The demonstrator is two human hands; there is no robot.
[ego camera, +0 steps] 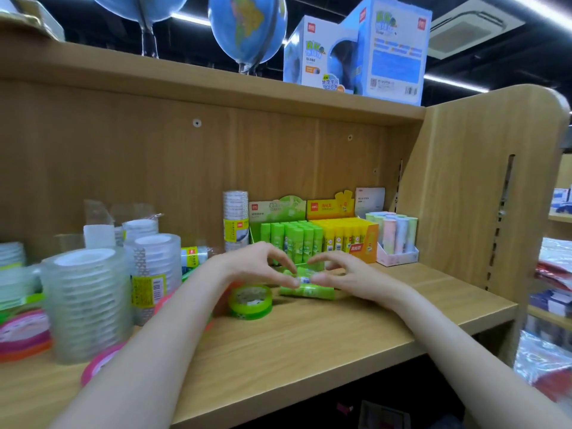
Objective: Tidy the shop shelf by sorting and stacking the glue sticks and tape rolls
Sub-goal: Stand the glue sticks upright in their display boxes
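Observation:
Both my hands meet over the middle of the wooden shelf. My left hand and my right hand pinch the same green glue stick between thumb and fingers, one at each end. Another green glue stick lies flat on the shelf just under them. A green tape roll lies flat beside my left wrist. Behind stand a green display box of glue sticks and a yellow one.
Tall stacks of clear tape rolls crowd the shelf's left side, with pink tape rolls at the left edge. A pastel box of sticks stands at the back right by the side panel. Globes and globe boxes sit on top.

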